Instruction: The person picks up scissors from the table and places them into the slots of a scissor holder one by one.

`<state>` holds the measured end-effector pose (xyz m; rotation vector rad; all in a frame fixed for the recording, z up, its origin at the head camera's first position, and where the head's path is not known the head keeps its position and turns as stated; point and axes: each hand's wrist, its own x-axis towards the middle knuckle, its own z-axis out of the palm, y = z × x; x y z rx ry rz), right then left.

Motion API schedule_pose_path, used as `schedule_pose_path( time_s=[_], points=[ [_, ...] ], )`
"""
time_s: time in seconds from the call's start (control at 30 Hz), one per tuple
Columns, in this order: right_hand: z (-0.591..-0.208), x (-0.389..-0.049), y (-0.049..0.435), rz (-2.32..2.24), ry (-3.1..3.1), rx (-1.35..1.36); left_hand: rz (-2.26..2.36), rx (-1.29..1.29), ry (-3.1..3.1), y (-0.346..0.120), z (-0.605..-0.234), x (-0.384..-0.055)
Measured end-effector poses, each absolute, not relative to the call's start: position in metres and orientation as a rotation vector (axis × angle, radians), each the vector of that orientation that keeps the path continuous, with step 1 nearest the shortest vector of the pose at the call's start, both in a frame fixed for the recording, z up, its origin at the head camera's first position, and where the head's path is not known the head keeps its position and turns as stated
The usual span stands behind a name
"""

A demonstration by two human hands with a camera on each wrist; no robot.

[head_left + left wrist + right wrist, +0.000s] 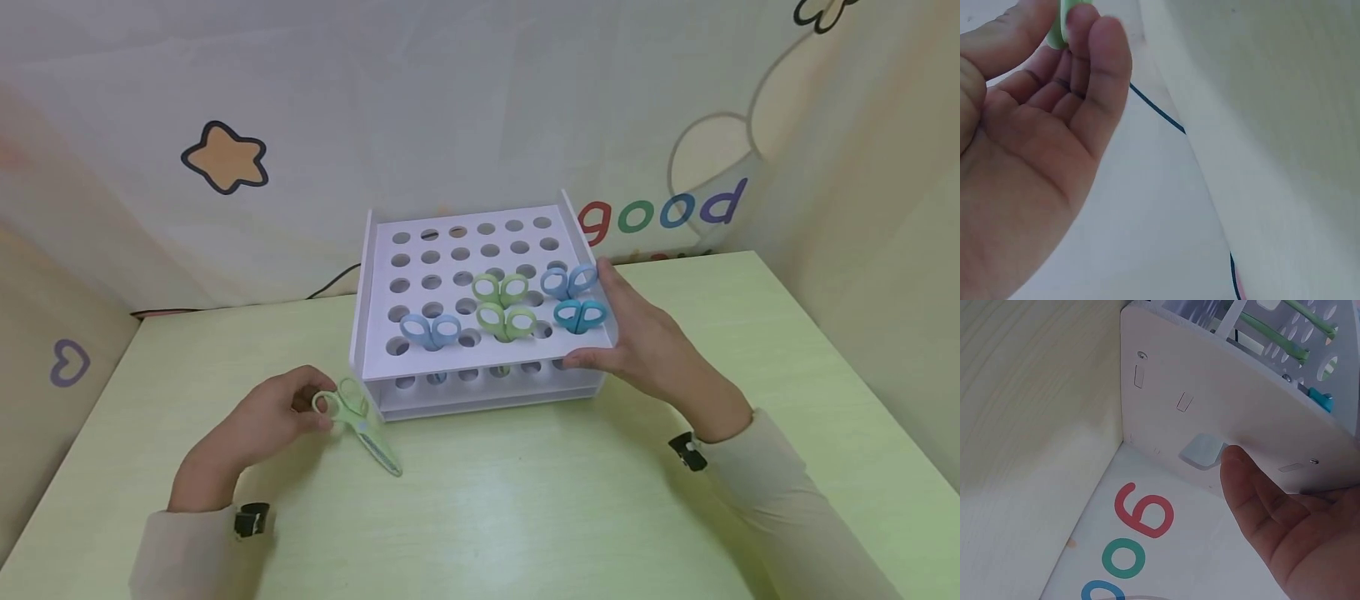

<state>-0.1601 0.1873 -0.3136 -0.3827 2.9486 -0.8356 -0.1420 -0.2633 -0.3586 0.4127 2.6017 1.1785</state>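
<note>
My left hand (270, 417) pinches one handle loop of a pair of light green craft scissors (358, 423), held left of the rack's front corner with the blades slanting down to the right. Only a bit of green handle (1055, 28) shows at the fingertips in the left wrist view. My right hand (648, 346) grips the right side of a white rack (450, 364) full of round holes, thumb at the front edge and fingers along the side panel (1204, 394). Standing handles-up in the rack are pale blue scissors (430, 331), green scissors (506, 321) and teal scissors (579, 315).
The rack stands at the back of a pale green table (480, 517), near a printed cloth backdrop (465, 100) with coloured letters. A thin dark cable (333, 282) runs along the table's back edge. More round holes line the rack's lower shelf (480, 392).
</note>
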Motion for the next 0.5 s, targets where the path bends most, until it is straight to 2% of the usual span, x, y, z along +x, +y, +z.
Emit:
schedule_pose_path(
  time_s=[0.5],
  points=[
    [-0.313,-0.16,0.187,-0.834,2.946,-0.368,1.463,0.535,2.614,-0.262,-0.336,-0.131]
  ],
)
